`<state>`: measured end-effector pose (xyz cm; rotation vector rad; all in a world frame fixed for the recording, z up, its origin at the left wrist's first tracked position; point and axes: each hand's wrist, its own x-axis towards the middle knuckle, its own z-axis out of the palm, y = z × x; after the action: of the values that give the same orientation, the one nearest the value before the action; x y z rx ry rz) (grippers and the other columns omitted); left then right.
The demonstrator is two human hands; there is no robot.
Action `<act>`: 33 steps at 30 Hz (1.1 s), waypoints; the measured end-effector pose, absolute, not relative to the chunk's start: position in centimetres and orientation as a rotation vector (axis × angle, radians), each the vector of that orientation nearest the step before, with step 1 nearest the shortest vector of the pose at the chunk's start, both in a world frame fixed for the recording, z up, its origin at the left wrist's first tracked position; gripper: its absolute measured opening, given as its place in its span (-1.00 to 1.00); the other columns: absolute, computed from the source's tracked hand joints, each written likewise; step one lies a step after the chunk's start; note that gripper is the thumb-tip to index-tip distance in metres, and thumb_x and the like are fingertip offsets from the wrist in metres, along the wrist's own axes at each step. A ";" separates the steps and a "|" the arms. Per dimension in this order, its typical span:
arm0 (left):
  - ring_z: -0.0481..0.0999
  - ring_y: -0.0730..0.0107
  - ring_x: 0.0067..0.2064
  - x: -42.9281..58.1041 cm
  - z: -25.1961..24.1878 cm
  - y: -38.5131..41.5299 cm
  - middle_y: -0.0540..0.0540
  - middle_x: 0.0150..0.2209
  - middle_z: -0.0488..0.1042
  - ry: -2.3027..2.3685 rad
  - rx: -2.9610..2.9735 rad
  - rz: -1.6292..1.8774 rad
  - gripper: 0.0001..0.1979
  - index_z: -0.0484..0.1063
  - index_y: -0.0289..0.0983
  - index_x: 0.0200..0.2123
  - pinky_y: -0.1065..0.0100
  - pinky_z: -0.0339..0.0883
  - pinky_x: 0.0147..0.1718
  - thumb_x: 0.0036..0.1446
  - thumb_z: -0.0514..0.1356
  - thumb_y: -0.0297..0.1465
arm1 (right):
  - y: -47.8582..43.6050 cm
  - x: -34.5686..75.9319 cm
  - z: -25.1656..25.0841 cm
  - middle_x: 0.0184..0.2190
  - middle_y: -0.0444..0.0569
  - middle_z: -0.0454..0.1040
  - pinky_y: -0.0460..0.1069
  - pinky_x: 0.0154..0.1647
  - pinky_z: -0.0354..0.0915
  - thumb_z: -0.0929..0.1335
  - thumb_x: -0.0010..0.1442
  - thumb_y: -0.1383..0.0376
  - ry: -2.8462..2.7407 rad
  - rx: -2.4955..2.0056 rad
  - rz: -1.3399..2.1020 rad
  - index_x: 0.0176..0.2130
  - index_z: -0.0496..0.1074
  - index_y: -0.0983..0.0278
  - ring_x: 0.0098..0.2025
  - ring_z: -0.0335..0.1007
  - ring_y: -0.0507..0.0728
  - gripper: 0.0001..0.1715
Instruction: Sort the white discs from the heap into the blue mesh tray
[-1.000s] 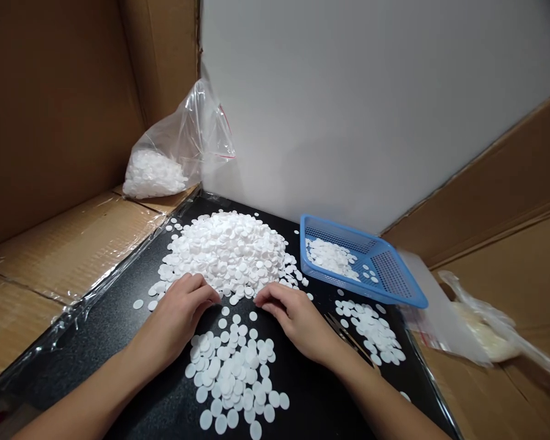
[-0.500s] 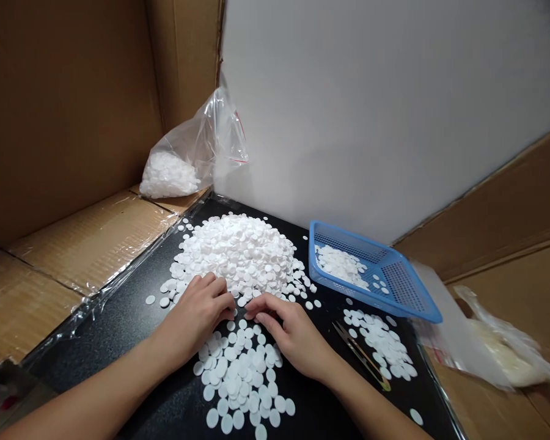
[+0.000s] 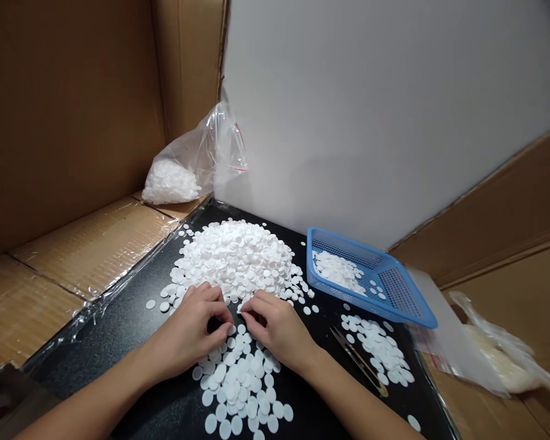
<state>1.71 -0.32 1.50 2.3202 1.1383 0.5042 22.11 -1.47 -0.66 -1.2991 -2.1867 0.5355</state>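
My left hand [image 3: 190, 333] and my right hand [image 3: 278, 330] rest side by side on the black tabletop [image 3: 119, 324], fingertips almost meeting. Both have their fingers curled and pressed together on white discs at the near edge of the big disc pile [image 3: 236, 256]. What lies under the fingertips is hidden. A smaller spread of discs [image 3: 241, 385] lies just in front of and between my wrists.
A blue mesh basket [image 3: 394, 293] with some discs sits at the right. In front of it lie another disc patch [image 3: 380, 348] and tweezers [image 3: 357, 360]. A clear bag of discs [image 3: 178, 177] stands back left on cardboard. Another plastic bag [image 3: 495, 354] lies at the right.
Both hands have drawn closer together and nearer to me, pulling discs from the big pile's edge toward the small spread. The camera has shifted slightly.
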 end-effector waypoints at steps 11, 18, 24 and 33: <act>0.37 0.22 -0.21 1.4 0.3 0.1 -0.01 -0.32 0.47 1.144 2.358 0.515 -0.86 0.51 -0.17 -0.33 0.23 0.16 -0.21 0.21 0.20 -0.52 | -2.1 22.6 0.1 -0.65 -0.21 0.34 -0.15 -0.72 0.12 0.37 0.13 0.26 -1.578 -1.567 1.418 -0.44 0.46 0.28 -0.68 0.19 -0.03 -0.85; 0.41 0.22 -0.20 0.9 0.1 0.3 -0.03 -0.30 0.50 1.208 2.317 0.702 -0.82 0.45 -0.17 -0.20 0.23 0.21 -0.20 0.31 0.06 -0.47 | -2.4 23.0 1.4 -0.63 -0.22 0.35 -0.12 -0.62 0.13 0.37 0.16 0.33 -1.793 -1.656 1.279 -0.49 0.36 0.25 -0.63 0.26 -0.01 -0.80; 0.41 0.23 -0.23 0.5 0.5 0.4 -0.02 -0.33 0.46 1.305 2.273 0.802 -0.81 0.46 -0.15 -0.19 0.23 0.21 -0.20 0.30 0.06 -0.48 | -2.1 22.4 0.6 -0.39 -0.12 0.45 -0.06 -0.33 0.28 0.36 0.25 0.41 -2.116 -1.410 0.743 -0.27 0.46 0.21 -0.37 0.37 0.07 -0.91; 0.38 0.25 -0.20 -0.1 0.3 0.5 -0.03 -0.28 0.40 1.295 2.317 0.804 -0.85 0.40 -0.19 -0.29 0.30 0.25 -0.26 0.29 0.08 -0.49 | -1.6 21.5 -0.5 -0.39 -0.08 0.45 -0.07 -0.36 0.27 0.33 0.26 0.42 -2.160 -1.344 0.606 -0.34 0.50 0.26 -0.40 0.37 0.06 -0.83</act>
<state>-0.08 0.48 0.34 2.3165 1.2955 0.8037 21.54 -1.61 -0.48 -1.3443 -2.1599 0.6055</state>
